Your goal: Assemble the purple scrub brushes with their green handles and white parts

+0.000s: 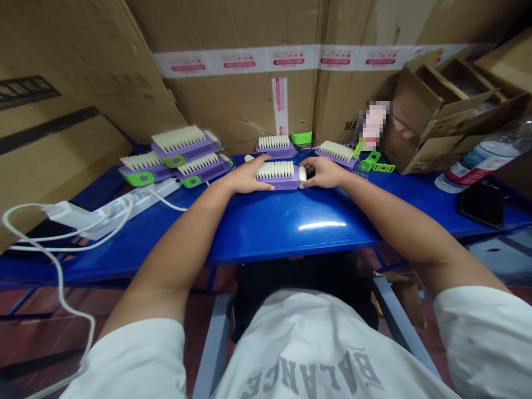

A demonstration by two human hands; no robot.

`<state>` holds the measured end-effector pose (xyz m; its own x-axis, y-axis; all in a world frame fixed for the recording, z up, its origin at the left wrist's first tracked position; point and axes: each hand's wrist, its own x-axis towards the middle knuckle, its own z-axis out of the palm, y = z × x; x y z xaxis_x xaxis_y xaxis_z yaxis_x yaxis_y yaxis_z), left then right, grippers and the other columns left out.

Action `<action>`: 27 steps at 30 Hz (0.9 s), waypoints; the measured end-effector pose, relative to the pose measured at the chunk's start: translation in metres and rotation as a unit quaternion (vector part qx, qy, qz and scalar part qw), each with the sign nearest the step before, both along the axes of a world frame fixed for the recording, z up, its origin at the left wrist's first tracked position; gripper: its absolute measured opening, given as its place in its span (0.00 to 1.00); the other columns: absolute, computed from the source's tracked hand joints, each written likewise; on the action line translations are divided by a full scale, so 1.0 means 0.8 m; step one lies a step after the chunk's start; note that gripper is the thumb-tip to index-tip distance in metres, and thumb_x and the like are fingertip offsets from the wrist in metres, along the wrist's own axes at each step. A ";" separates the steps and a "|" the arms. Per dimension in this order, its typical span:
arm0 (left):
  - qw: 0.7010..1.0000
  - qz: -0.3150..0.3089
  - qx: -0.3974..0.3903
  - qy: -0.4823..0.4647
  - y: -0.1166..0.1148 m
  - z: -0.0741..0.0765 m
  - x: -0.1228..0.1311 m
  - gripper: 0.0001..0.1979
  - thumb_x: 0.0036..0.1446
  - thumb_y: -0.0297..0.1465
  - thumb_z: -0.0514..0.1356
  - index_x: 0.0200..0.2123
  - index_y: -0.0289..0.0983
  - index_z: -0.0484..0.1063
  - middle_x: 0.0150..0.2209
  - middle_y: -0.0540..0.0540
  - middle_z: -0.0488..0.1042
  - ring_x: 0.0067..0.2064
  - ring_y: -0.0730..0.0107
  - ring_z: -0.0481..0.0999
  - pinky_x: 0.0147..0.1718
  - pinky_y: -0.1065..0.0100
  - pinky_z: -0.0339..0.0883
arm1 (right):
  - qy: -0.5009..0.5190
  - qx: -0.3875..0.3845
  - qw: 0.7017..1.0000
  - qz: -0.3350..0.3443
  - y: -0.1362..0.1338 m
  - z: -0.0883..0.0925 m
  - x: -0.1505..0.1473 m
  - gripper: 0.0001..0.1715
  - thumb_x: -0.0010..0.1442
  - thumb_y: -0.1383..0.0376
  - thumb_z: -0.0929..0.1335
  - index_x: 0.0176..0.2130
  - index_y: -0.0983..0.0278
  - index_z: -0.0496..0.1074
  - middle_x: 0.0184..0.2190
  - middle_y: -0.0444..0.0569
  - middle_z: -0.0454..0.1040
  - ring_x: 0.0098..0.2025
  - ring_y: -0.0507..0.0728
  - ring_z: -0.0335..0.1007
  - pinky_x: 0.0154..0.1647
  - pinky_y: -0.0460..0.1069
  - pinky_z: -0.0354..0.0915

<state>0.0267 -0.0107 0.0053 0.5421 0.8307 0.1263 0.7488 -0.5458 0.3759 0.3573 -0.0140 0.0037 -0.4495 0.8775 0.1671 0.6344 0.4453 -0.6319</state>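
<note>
A purple brush (279,175) with white bristles facing up lies on the blue table (291,221), held between both hands. My left hand (248,176) wraps its left end with the fingers curled over the edge. My right hand (322,172) pinches its right end, where a white rounded part sticks out. More purple brushes lie behind: one (276,146) just beyond, another (337,152) to the right. A stack of three purple and green brushes (178,155) sits at the left.
Green plastic parts (372,162) lie right of the brushes, one more (301,137) at the back. A white power strip (124,205) and cables run along the left. A plastic bottle (482,158) and a black phone (482,204) are at right. Cardboard boxes (249,83) wall the back.
</note>
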 end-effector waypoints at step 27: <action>1.000 0.002 0.004 0.004 -0.001 0.000 0.000 0.60 0.56 0.53 0.78 0.84 0.39 0.59 0.81 0.31 0.69 0.78 0.32 0.73 0.78 0.44 0.66 | -0.023 0.027 0.999 0.000 -0.002 -0.001 -0.001 0.36 0.48 0.63 0.89 0.55 0.65 0.84 0.48 0.55 0.90 0.51 0.69 0.88 0.61 0.64 0.83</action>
<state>0.0271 -0.0113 0.0056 0.5391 0.8323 0.1293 0.7543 -0.5454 0.3655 0.3565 -0.0154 0.0031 -0.4578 0.8678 0.1935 0.6629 0.4782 -0.5761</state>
